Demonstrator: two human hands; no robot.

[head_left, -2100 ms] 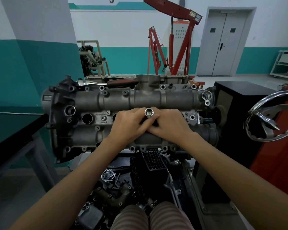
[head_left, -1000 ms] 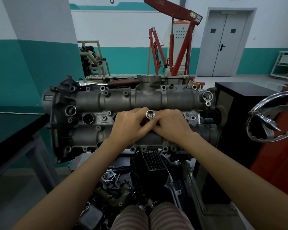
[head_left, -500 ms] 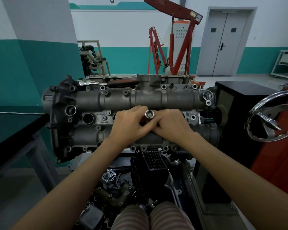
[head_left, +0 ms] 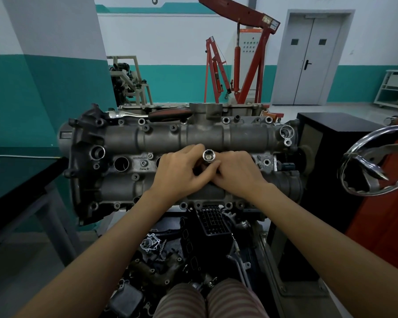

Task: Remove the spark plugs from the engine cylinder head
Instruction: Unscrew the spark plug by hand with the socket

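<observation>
An open plug well (head_left: 121, 163) gaped leftward; the left hand (head_left: 178, 172) and right hand (head_left: 236, 172) both pinched the socket (head_left: 208, 155) mid-cylinder head (head_left: 244, 136) — barely shifted over two seconds, apparently hand-unthreading — plug itself hidden.

The grey engine cylinder head (head_left: 216, 136) sits raised on a stand whose frame shows only partly at 6 o'clock, and on its far edge at 12 o'clock lies a ratchet wrench (head_left: 147, 115), chrome head toward 9 o'clock and dark red handle toward 3 o'clock. Under it, toward 6 o'clock, a lower tray (head_left: 276, 267) holds a heap of dark loose engine parts (head_left: 170, 255), among them a black ribbed housing (head_left: 213, 222). At 9 o'clock a dark tabletop (head_left: 16, 171) on grey legs stands just beside the head, and the grey floor (head_left: 21, 271) lies beneath it.
</observation>
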